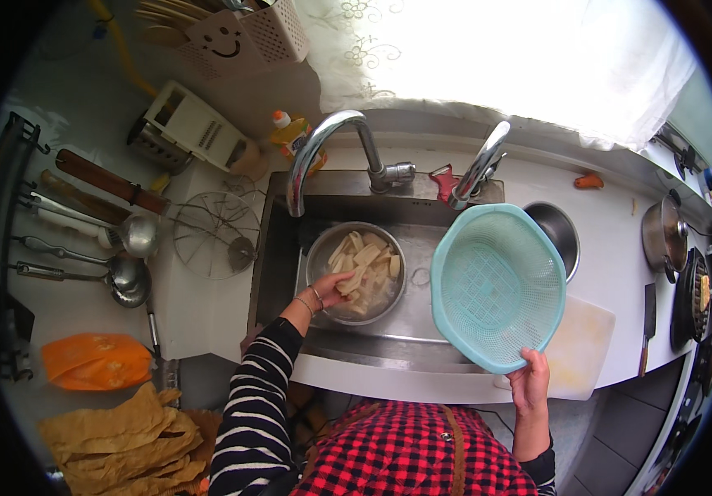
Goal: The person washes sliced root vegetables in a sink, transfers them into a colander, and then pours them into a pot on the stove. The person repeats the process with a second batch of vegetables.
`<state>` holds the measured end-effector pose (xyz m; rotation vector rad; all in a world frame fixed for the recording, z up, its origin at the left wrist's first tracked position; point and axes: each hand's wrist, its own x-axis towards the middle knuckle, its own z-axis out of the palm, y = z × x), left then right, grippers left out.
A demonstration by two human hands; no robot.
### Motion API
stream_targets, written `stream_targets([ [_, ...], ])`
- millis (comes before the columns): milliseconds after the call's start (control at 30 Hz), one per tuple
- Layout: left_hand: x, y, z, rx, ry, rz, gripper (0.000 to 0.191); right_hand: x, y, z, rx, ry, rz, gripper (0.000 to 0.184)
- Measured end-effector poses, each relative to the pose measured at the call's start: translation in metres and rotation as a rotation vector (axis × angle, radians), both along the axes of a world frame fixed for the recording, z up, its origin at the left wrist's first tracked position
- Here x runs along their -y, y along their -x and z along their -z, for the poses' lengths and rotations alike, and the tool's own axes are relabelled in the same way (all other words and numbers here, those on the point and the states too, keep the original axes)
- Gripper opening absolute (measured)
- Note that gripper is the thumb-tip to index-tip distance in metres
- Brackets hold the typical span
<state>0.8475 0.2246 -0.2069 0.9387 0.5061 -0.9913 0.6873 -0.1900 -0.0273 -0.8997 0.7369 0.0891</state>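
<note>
A round metal bowl [400, 286] stands in the steel sink [418, 232], holding pale cut pieces of food [366, 255] in water. My left hand [333, 290] reaches over the bowl's near left side, its fingers closed around some of the pale pieces. With my right hand [529, 378] I grip the near rim of a turquoise plastic colander [498, 285], tilted over the sink's right side. The colander has nothing in it. Behind the sink rise a tall curved faucet [331, 127] and a second, smaller faucet [483, 161].
Right of the sink are a metal pot [557, 232], a cutting board [579, 347], a cleaver [649, 316] and a lidded pot [662, 235]. A wire strainer [216, 235] and hanging ladles [139, 235] are at the left. A dish soap bottle [294, 136] stands behind the sink.
</note>
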Motion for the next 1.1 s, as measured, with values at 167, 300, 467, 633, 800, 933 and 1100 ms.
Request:
stream_targets([
  [167, -0.010, 0.000, 0.008, 0.112, 0.123, 0.045, 0.032, -0.004, -0.003, 0.001, 0.021, -0.019, -0.049, 0.041],
  [300, -0.010, 0.003, 0.001, 0.041, 0.181, 0.048, 0.039, -0.007, -0.005, 0.003, -0.002, -0.014, -0.062, 0.043],
  [467, -0.010, 0.006, 0.003, -0.038, 0.269, 0.021, 0.047, -0.008, -0.006, 0.006, -0.008, -0.023, -0.088, 0.043],
  [633, -0.018, 0.008, 0.020, -0.101, 0.383, -0.087, 0.048, -0.010, -0.007, 0.009, -0.009, -0.022, -0.094, 0.043],
  [800, -0.010, 0.012, 0.020, -0.164, 0.332, -0.392, 0.044, -0.013, -0.009, 0.009, -0.016, -0.027, -0.108, 0.043],
  [933, 0.003, 0.009, 0.007, -0.157, 0.248, -0.499, 0.040, -0.017, -0.011, 0.008, -0.003, -0.037, -0.107, 0.043],
  [1100, 0.013, 0.007, -0.007, -0.204, 0.250, -0.587, 0.039, -0.018, -0.011, 0.009, 0.010, -0.047, -0.119, 0.043],
])
